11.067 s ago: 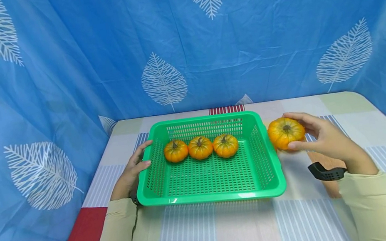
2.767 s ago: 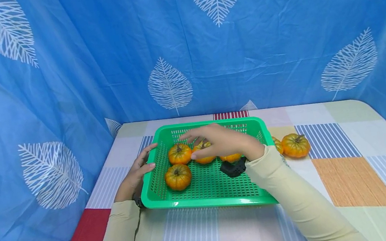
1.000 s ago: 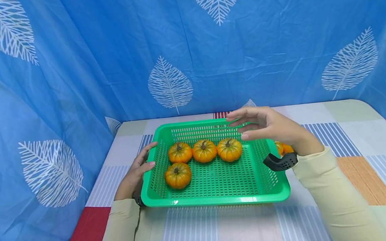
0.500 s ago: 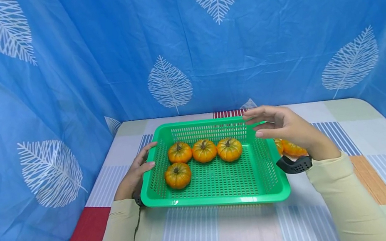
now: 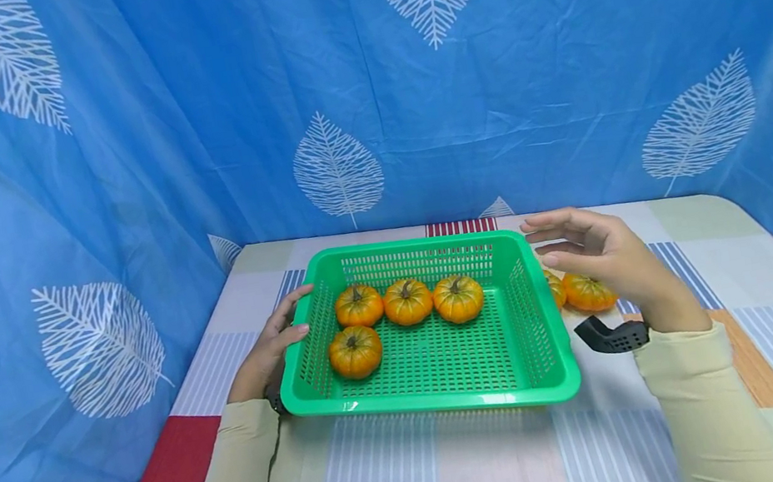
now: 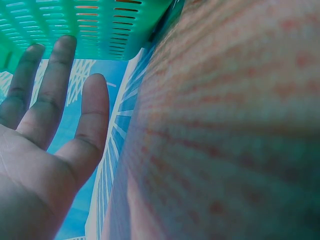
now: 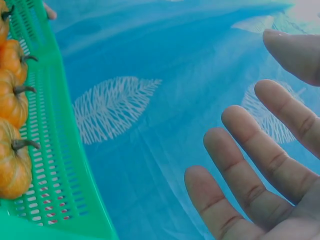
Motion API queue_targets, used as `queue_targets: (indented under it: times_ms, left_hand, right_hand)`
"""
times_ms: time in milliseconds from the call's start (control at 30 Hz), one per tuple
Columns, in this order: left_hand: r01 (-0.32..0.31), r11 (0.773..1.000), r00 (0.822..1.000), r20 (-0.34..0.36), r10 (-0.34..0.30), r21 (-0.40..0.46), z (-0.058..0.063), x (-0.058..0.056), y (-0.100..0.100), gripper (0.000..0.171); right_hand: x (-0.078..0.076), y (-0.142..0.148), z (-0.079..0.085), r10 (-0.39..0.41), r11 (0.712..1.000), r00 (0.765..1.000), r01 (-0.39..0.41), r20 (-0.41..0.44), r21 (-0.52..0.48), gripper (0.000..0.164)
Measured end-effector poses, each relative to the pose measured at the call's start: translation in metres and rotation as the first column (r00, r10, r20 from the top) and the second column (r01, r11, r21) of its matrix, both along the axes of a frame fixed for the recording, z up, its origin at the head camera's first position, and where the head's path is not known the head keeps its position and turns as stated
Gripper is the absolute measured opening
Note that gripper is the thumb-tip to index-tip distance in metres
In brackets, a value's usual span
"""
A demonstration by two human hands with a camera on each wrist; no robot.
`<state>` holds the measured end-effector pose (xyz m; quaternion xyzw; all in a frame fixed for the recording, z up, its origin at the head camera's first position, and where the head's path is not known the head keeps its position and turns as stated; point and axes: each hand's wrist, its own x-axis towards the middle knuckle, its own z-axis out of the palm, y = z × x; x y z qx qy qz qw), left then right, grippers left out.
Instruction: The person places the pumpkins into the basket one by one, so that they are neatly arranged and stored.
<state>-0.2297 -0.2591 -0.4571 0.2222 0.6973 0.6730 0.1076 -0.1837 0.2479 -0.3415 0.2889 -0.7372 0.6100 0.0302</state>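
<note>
A green slotted plastic basket stands on the table. Inside, three small orange pumpkins line the back, and another pumpkin sits in front of the leftmost one. My left hand is at the basket's left side, its straight fingers at the slotted wall in the left wrist view. Just beyond the right rim hovers my right hand, empty, with its fingers spread and slightly bent. Under it, outside the basket, an orange pumpkin rests beside another pumpkin that the rim and hand partly hide.
A patchwork-patterned cloth covers the table. Blue curtains with white leaf prints hang behind the table and along both sides. Each wrist wears a black band.
Earlier my right hand held a pumpkin right of the basket; now a fourth stands inside. Over the last second that hand has moved right, off the basket. The left hand stays put.
</note>
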Motion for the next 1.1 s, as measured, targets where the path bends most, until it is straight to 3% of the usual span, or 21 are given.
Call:
queue_targets:
  times_ms: [367,667,833,1100]
  left_hand:
    - [-0.016,0.999,1.0,0.022,0.015,0.029,0.0,0.0,0.002,0.064]
    - [0.001,0.999,1.0,0.019,-0.002,0.038,-0.001,0.001,0.001,0.074]
    - [-0.005,0.999,1.0,0.017,0.004,0.036,-0.001,0.001,0.001,0.074]
    - [-0.004,1.0,1.0,0.022,0.004,0.03,-0.001,0.0,0.001,0.074]
  right_hand:
    - [0.0,0.018,-0.009,-0.073,0.996,0.997,0.073,0.002,-0.051,0.043]
    - [-0.003,0.028,-0.02,-0.135,0.98,0.991,0.133,-0.006,-0.148,0.041]
    - [-0.003,0.035,-0.025,-0.222,0.968,0.975,0.219,-0.008,-0.118,0.038]
    - [-0.007,0.048,-0.034,-0.275,0.959,0.961,0.272,-0.03,-0.078,0.04]
